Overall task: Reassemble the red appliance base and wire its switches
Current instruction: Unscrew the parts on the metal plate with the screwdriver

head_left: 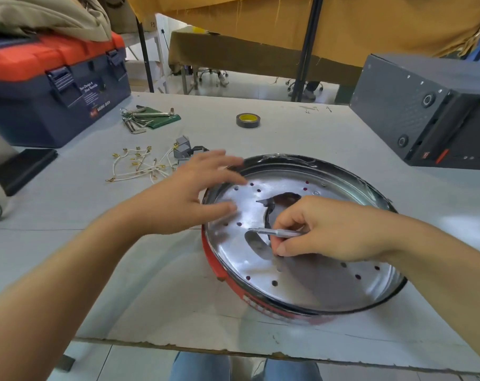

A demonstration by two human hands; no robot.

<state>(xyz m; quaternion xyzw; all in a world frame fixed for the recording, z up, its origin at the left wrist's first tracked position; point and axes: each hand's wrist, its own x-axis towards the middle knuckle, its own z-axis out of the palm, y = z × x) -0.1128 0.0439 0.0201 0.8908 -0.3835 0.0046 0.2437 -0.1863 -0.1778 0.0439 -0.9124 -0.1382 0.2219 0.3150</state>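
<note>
The round red appliance base (219, 266) lies on the table with a shiny perforated metal plate (250, 213) set inside its black rim. My right hand (324, 229) is closed on a slim silver screwdriver (274, 232), whose tip points left over the plate near the central opening. My left hand (189, 193) hovers with fingers spread over the base's left rim, the thumb touching the plate. A bundle of white wires with brass terminals (140, 166) lies left of the base. Grey switch parts (185, 149) sit behind my left hand, partly hidden.
A blue and orange toolbox (55, 86) stands at the back left, hex keys on a green pouch (148, 118) beside it. A roll of black tape (248, 121) sits mid-table. A dark grey box (425, 111) fills the right. The table's chipped front edge (233, 350) is close.
</note>
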